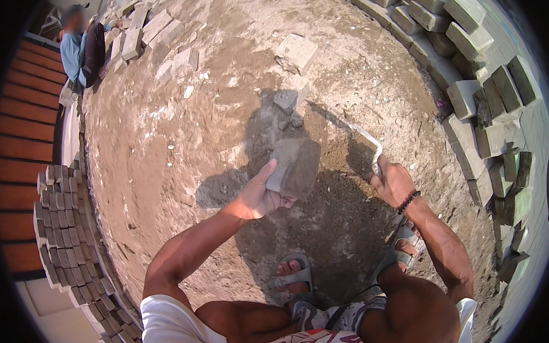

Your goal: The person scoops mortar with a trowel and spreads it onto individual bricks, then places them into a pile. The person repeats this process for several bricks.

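Note:
My left hand (pixel 264 196) grips a grey concrete block (pixel 296 166) over the dirt ground (pixel 204 114), thumb on its side and fingers under its lower edge. To its right, my right hand (pixel 390 181) is closed around the lower end of a bent, light-coloured metal tool (pixel 366 136), whose thin shaft reaches up-left toward small grey rubble (pixel 286 102); its far end is hard to make out. Loose damp soil lies below the tool. My shadow covers the middle of the ground, and my sandaled feet (pixel 290 275) are below the block.
A person (pixel 76 59) in a blue top sits at upper left beside scattered blocks (pixel 132 42). Stacked pavers (pixel 67 225) line the left, by an orange slatted gate (pixel 25 132). Piled blocks (pixel 461 96) curve along the right. A flat broken block (pixel 297 51) lies ahead.

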The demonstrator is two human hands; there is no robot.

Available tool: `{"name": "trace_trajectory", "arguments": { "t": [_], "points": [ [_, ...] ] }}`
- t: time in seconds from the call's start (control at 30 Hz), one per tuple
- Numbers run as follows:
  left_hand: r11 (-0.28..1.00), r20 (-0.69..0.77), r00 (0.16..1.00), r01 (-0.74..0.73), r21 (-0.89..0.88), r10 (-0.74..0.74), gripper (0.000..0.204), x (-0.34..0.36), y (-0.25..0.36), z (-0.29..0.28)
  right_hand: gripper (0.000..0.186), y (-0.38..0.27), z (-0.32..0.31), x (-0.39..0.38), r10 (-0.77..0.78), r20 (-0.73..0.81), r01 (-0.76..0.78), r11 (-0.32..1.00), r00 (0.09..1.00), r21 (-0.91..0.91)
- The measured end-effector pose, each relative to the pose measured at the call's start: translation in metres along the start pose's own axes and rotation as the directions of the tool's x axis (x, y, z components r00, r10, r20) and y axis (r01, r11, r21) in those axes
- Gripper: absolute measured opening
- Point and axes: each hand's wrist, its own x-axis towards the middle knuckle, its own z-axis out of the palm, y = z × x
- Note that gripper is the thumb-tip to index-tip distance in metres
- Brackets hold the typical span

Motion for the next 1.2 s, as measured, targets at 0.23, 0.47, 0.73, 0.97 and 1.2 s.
{"name": "trace_trajectory", "arguments": {
  "t": [0.23,0.47,0.73,0.97,1.2],
  "points": [
    [0.98,0.025,0.999,0.049,-0.195,-0.045,0.075,0.004,-0.003,0.008,0.027,-0.034,0.016,-0.062,-0.459,0.065,0.458,0.889,0.886,0.021],
    [0.982,-0.022,0.999,0.023,-0.189,-0.028,0.072,0.003,0.011,-0.002,0.029,-0.043,0.005,-0.047,-0.401,0.123,0.412,0.907,0.908,-0.089],
    [0.977,0.022,0.997,0.08,-0.195,-0.077,0.068,0.006,0.002,-0.009,0.028,-0.031,0.006,-0.034,-0.397,0.084,0.402,0.913,0.914,-0.06],
    [0.99,0.044,0.996,0.086,-0.114,-0.082,0.066,-0.001,-0.007,-0.026,0.027,-0.019,-0.009,-0.01,-0.197,-0.029,0.197,0.98,0.98,-0.014],
    [0.986,-0.186,0.98,0.046,-0.159,-0.076,0.07,0.005,0.005,0.02,0.031,-0.026,0.015,-0.049,-0.41,0.059,0.412,0.91,0.91,-0.036]
  ]
}}
